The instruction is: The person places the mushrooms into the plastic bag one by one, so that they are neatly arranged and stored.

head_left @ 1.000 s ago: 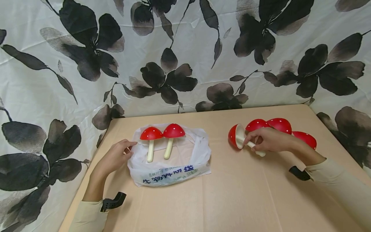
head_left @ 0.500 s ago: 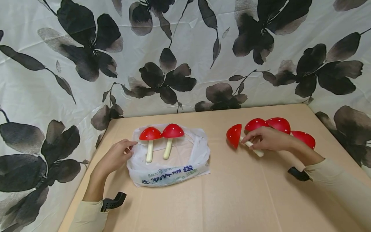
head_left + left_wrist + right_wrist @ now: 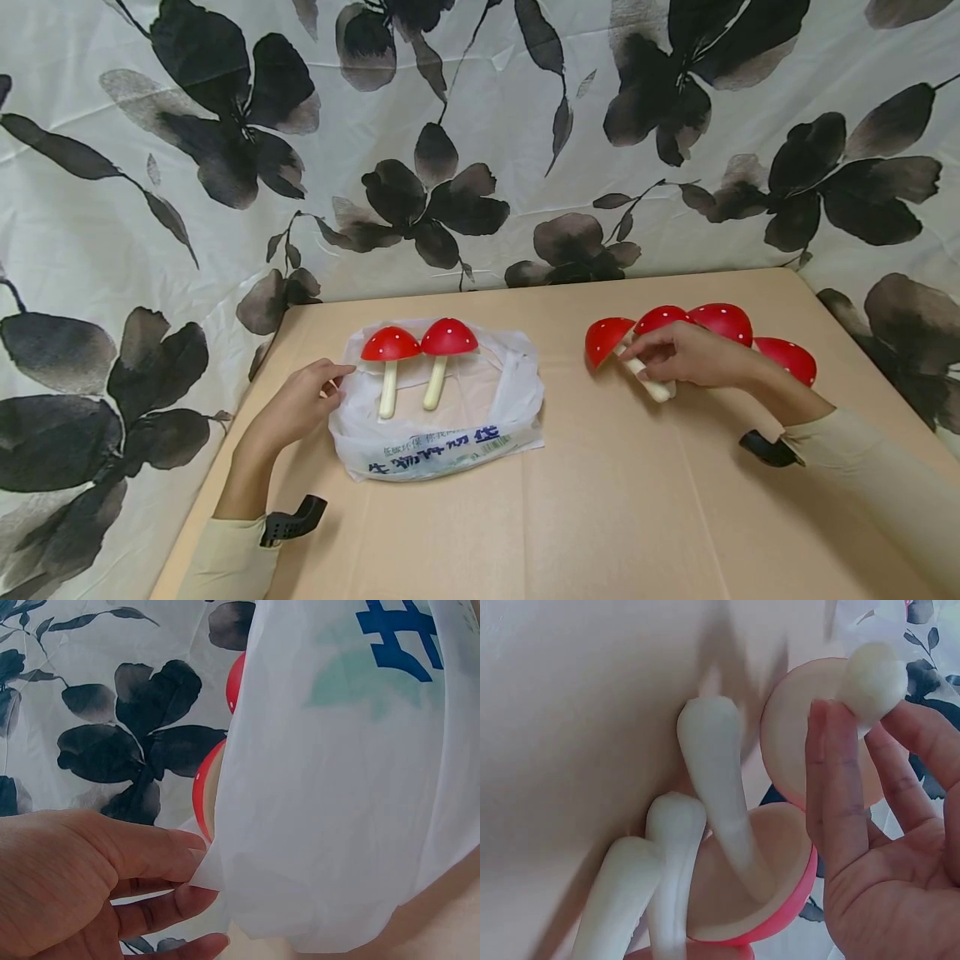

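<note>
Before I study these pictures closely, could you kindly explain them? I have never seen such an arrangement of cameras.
There is no machine at work here: a person uses two bare hands. The wide picture comes from a camera worn on the head; the two close ones come from a camera on each wrist. On the table lies an opened white plastic bag with two red-capped mushrooms in it. The left hand pinches the bag's edge. The right hand holds another mushroom by its stem; three more mushrooms lie nearby.

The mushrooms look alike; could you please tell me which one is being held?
The leftmost mushroom of the four on the right: the right hand grips its stem, while neither hand holds the others.
</note>
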Action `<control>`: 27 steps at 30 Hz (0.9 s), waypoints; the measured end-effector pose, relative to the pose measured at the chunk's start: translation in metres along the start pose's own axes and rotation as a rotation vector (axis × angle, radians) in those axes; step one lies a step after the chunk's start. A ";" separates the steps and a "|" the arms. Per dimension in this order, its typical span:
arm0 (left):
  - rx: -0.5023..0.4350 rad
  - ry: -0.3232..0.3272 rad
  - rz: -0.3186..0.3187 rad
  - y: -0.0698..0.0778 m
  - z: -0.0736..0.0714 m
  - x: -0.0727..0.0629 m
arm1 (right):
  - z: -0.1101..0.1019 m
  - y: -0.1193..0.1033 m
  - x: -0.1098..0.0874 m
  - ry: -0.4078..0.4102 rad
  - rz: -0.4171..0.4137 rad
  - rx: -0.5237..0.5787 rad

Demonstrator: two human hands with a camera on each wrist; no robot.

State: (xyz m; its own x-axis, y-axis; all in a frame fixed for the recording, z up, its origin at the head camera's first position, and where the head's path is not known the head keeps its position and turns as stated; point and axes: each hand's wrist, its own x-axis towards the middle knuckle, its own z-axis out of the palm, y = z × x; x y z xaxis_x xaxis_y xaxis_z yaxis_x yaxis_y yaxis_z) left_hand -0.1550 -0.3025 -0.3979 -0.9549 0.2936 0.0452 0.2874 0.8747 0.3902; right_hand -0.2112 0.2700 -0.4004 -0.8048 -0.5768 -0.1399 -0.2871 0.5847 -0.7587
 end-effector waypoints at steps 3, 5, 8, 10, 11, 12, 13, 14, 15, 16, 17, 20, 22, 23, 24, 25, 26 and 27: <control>0.000 0.000 0.004 -0.001 0.000 0.000 | 0.002 0.000 0.002 -0.019 0.001 0.044; 0.001 0.001 0.007 -0.001 0.000 -0.001 | 0.003 -0.001 0.003 -0.029 -0.002 0.065; 0.000 0.003 0.009 -0.001 0.000 -0.001 | 0.003 -0.002 0.004 -0.030 -0.012 0.082; -0.008 0.005 0.012 -0.001 0.000 -0.002 | 0.004 -0.003 0.005 -0.032 -0.007 0.103; -0.011 0.006 0.010 -0.001 0.000 -0.002 | 0.004 -0.004 0.005 -0.034 0.000 0.114; -0.015 0.008 0.011 0.000 0.000 -0.003 | 0.004 -0.005 0.005 -0.034 0.009 0.123; -0.017 0.011 0.010 -0.001 0.000 -0.003 | 0.003 -0.007 0.006 -0.035 0.016 0.133; -0.020 0.013 0.012 -0.001 -0.001 -0.004 | 0.003 -0.008 0.007 -0.035 0.021 0.144; -0.022 0.015 0.014 -0.001 -0.001 -0.004 | 0.003 -0.010 0.008 -0.035 0.023 0.150; -0.024 0.017 0.016 -0.001 -0.001 -0.005 | 0.003 -0.012 0.009 -0.034 0.023 0.156; -0.019 0.020 0.014 -0.001 -0.001 -0.005 | 0.003 -0.013 0.010 -0.031 0.021 0.160; -0.025 0.025 0.022 0.000 -0.002 -0.006 | 0.003 -0.018 0.013 -0.031 0.010 0.187; -0.023 0.025 0.019 0.000 -0.002 -0.006 | 0.003 -0.021 0.015 -0.031 0.006 0.202; -0.025 0.022 0.017 0.001 -0.003 -0.006 | 0.003 -0.022 0.015 -0.033 0.003 0.209; -0.026 0.019 0.014 0.001 -0.003 -0.005 | 0.003 -0.022 0.016 -0.033 0.001 0.216; -0.026 0.017 0.011 0.001 -0.003 -0.005 | 0.003 -0.023 0.017 -0.032 -0.002 0.219; -0.023 0.014 0.007 0.001 -0.003 -0.005 | 0.003 -0.023 0.017 -0.031 -0.003 0.227; -0.022 0.011 0.003 0.001 -0.004 -0.005 | 0.004 -0.023 0.017 -0.030 -0.004 0.237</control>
State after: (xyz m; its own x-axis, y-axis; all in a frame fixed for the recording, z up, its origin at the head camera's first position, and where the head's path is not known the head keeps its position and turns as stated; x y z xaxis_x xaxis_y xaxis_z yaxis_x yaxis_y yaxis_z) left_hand -0.1502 -0.3045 -0.3944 -0.9548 0.2918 0.0568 0.2888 0.8652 0.4099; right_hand -0.2165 0.2443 -0.3872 -0.7870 -0.5978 -0.1529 -0.1573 0.4340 -0.8871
